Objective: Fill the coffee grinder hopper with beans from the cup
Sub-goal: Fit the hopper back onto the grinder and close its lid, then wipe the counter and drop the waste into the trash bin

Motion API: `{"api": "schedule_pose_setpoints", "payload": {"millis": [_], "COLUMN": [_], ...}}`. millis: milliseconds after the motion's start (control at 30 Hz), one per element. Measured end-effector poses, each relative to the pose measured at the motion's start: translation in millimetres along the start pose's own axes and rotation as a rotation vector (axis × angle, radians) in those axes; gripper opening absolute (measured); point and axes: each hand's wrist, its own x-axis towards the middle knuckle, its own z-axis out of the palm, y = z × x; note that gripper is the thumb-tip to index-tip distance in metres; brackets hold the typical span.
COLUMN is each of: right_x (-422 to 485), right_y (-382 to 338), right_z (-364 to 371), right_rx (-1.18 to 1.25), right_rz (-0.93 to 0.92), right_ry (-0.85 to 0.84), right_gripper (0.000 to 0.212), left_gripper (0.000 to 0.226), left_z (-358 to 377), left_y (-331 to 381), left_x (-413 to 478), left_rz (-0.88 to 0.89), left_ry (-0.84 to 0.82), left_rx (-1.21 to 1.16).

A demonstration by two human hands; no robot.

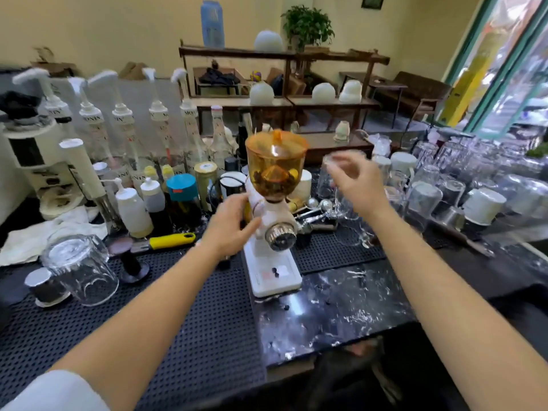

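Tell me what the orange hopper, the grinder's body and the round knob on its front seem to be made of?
The hopper looks like clear amber plastic: the beans show through its wall. The grinder's body looks like glossy white plastic or painted metal; the picture leaves that open. The knob looks like polished metal, with a bright ribbed rim that reflects light.

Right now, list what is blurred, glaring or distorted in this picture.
Head view: the right hand and its clear cup are motion-blurred; the window at right is washed out by daylight; wide-angle distortion bows the shelf and room edges; the hopper stays fairly sharp.
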Motion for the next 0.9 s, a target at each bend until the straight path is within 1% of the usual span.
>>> {"api": "schedule_pose_setpoints", "payload": {"millis": [67,100,167,200,267,367,433,500,567,633,733,800,833,867,900], "right_x": [-35.2,-53.0,-86.0,-99.7,-120.2,-132.6,-134.6,-135.9,-136.9,-136.8,-139.1,-140.9,-140.4,-138.1,-135.3], "right_y": [55.0,81.6,127.3,145.2,170.3,191.9,194.6,196.3,197.8,199.2,198.8,197.2,195.5,193.3,191.2], "right_z": [-2.2,-1.6,4.2,8.4,14.5,19.1,21.5,25.5,29.4,31.5,31.3,30.5,30.2,29.5,28.4], "right_rx": [-0.063,-0.129,-0.227,-0.240,-0.257,-0.342,-0.370,-0.425,-0.472,-0.475,-0.437,-0.364,-0.293,-0.180,-0.020], "right_rz": [0.149,0.208,0.265,0.280,0.284,0.183,0.100,0.012,-0.021,-0.005,0.059,0.116,0.173,0.269,0.406], "right_ry": [-0.014,-0.073,-0.258,-0.355,-0.485,-0.597,-0.602,-0.613,-0.641,-0.644,-0.631,-0.595,-0.561,-0.512,-0.450], "right_gripper": [0.030,0.029,0.029,0.029,0.029,0.019,0.016,0.013,0.014,0.014,0.009,0.007,0.008,0.011,0.013], "left_gripper": [0.043,0.040,0.031,0.026,0.020,0.019,0.028,0.033,0.032,0.028,0.023,0.018,0.015,0.009,0.004], "left_z": [6.6,14.7,37.1,49.3,74.6,112.8,128.1,135.7,138.9,139.7,142.9,144.5,145.3,146.1,146.9], "left_y": [-10.2,-12.1,-11.7,-7.3,8.2,30.3,37.6,41.6,44.4,47.0,47.6,46.5,46.3,47.3,49.3], "left_x": [-26.7,-42.1,-72.4,-87.3,-111.9,-130.0,-133.9,-135.6,-137.5,-135.6,-131.2,-128.2,-127.1,-125.6,-124.6], "left_rz": [-0.077,-0.102,-0.108,-0.114,-0.119,-0.129,-0.219,-0.319,-0.363,-0.368,-0.365,-0.360,-0.351,-0.365,-0.416], "left_ry": [0.114,0.150,0.166,0.143,0.046,-0.103,-0.152,-0.153,-0.140,-0.126,-0.130,-0.132,-0.120,-0.096,-0.056], "left_rx": [0.137,0.196,0.263,0.251,0.208,0.211,0.198,0.194,0.189,0.188,0.184,0.174,0.159,0.128,0.071]}}
